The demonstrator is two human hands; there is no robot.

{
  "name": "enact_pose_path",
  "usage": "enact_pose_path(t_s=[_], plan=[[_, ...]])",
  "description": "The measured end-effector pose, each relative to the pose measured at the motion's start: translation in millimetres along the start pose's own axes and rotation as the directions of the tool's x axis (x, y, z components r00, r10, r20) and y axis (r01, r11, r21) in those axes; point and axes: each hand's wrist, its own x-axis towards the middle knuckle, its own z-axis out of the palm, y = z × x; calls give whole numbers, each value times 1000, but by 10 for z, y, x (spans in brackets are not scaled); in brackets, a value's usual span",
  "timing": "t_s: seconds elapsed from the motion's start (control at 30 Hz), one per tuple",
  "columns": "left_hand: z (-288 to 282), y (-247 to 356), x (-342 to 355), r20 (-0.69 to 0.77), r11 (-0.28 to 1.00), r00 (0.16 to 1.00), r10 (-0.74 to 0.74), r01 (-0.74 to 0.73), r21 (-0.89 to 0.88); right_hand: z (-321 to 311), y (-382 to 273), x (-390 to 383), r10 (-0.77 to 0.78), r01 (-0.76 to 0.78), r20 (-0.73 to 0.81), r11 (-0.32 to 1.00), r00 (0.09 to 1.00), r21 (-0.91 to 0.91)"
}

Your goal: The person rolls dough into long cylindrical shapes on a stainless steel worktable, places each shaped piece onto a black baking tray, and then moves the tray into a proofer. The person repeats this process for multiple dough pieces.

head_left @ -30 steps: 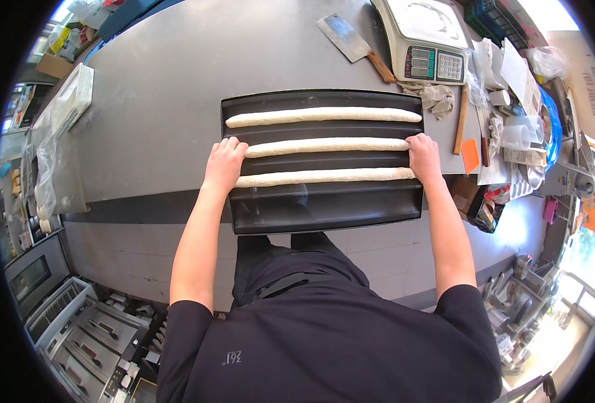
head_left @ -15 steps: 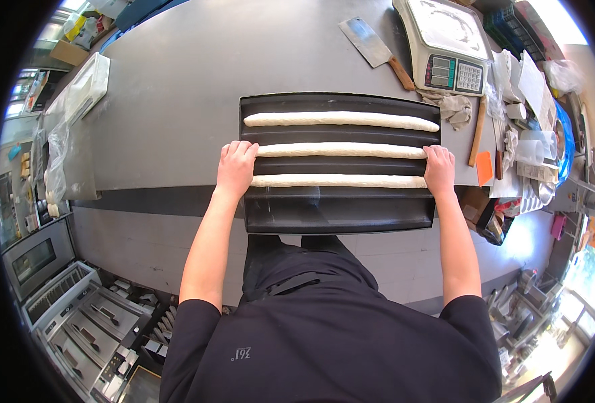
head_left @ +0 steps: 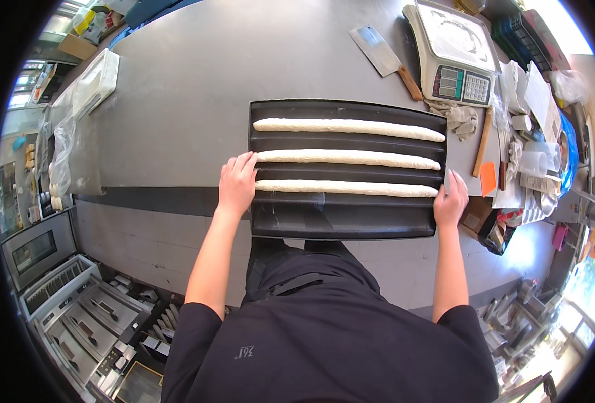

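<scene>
A black baguette tray (head_left: 351,220) with long channels lies partly on the table, its near side jutting over the edge towards my body. Three long strips of pale dough rest in it: a far strip (head_left: 348,127), a middle strip (head_left: 351,158) and a near strip (head_left: 348,189). At the tray's left rim my left hand (head_left: 237,183) is closed on the edge, fingertips close to the middle strip's end. My right hand (head_left: 451,199) grips the right rim beside the near strip's end, its thumb on the inner side. The undersides of both grips are hidden.
Beyond the tray, a cleaver (head_left: 378,54) with a wooden handle lies near a digital scale (head_left: 455,40). A crumpled cloth (head_left: 460,119), a wooden stick (head_left: 482,144) and an orange scraper (head_left: 488,178) sit at the right. A white tub (head_left: 96,84) stands far left.
My right hand has slid nearer along the right rim, from the middle strip's end to the near strip's. The tray sits slightly lower and further right in view, as does the table.
</scene>
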Motion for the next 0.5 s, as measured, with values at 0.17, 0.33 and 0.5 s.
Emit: enact_pose_path(t_s=[0.17,0.33,0.5], plan=[[31,90,-921,80,795,844,-530,528,-300,37,632,-1184,846,-782,193,341,498,522],[337,169,-1606,565,-15,481,-671,753,-658,-14,53,-1936,219,-609,934,-712,281,350],[507,69,-1501,670,-99,510,-540,752,-652,396,-1384,-1831,-1,-500,930,-843,367,196]])
